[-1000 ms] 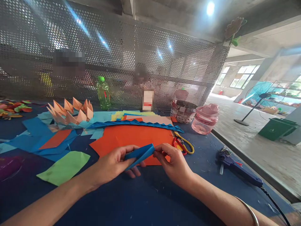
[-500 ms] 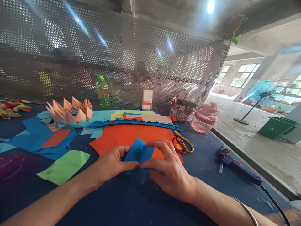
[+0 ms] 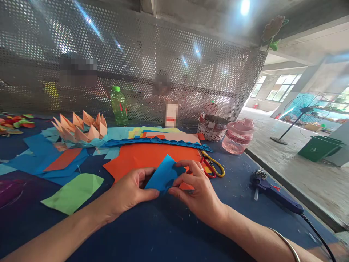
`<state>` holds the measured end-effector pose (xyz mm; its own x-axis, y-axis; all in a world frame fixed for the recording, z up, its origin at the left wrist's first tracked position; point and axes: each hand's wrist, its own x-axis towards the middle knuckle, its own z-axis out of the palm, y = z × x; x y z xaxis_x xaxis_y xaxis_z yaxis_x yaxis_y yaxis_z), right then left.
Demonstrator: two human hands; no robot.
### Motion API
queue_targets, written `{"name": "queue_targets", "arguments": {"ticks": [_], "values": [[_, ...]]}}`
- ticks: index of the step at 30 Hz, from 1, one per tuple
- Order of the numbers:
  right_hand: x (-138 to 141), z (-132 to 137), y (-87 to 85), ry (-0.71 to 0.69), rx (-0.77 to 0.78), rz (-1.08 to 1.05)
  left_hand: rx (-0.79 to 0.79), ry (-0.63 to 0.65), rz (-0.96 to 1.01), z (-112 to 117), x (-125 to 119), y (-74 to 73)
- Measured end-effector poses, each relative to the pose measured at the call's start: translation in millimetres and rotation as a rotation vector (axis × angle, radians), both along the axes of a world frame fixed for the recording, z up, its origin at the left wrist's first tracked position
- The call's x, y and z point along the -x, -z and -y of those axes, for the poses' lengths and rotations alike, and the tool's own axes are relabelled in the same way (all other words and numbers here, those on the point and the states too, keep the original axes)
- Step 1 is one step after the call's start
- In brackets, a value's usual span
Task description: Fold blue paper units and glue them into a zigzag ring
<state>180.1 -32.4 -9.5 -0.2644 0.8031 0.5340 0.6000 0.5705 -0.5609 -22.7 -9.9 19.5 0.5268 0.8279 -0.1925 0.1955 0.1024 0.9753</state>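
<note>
Between my hands is a piece of blue paper (image 3: 163,174), tilted up over the table. My left hand (image 3: 137,189) pinches its left side, thumb in front and fingers behind. My right hand (image 3: 197,194) grips the lower right part between thumb and fingers. Behind the hands lie orange paper sheets (image 3: 141,154), with a long zigzag-folded blue paper strip (image 3: 163,142) across their far edge. Scissors (image 3: 214,163) with yellow and red handles rest just past my right hand. A green paper piece (image 3: 75,193) lies left of my left forearm.
A ring of folded peach paper points (image 3: 79,131) stands on the left among blue sheets (image 3: 40,156). A green bottle (image 3: 119,109), a round bin (image 3: 213,128) and a pink cup (image 3: 237,136) stand farther back. A corded glue gun (image 3: 278,194) lies on the right.
The blue paper has changed from two angled panels to one broad flat face, its top corner now higher and farther right. My right fingers have shifted along its lower edge.
</note>
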Motion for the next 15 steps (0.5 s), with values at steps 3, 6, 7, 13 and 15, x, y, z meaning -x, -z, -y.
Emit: {"name": "queue_targets", "arguments": {"ticks": [3,6,7,13,15], "values": [[2.4,1.0,-0.1,0.049,0.047,-0.044,-0.007,0.004,-0.012,1.4,-1.4,-0.6],[3.3,2.1,-0.6,0.073,0.066,-0.064,-0.012,-0.009,-0.033,2.8,-2.5,0.1],[3.3,2.4,-0.5,0.075,0.075,-0.067,-0.015,-0.009,-0.032,3.0,-2.7,1.1],[3.3,2.3,2.2,0.065,0.133,-0.076,-0.029,-0.021,-0.001,2.8,-3.5,9.3],[3.9,2.2,2.8,0.059,0.143,-0.085,-0.029,-0.015,0.016,3.3,-4.0,9.2]]}}
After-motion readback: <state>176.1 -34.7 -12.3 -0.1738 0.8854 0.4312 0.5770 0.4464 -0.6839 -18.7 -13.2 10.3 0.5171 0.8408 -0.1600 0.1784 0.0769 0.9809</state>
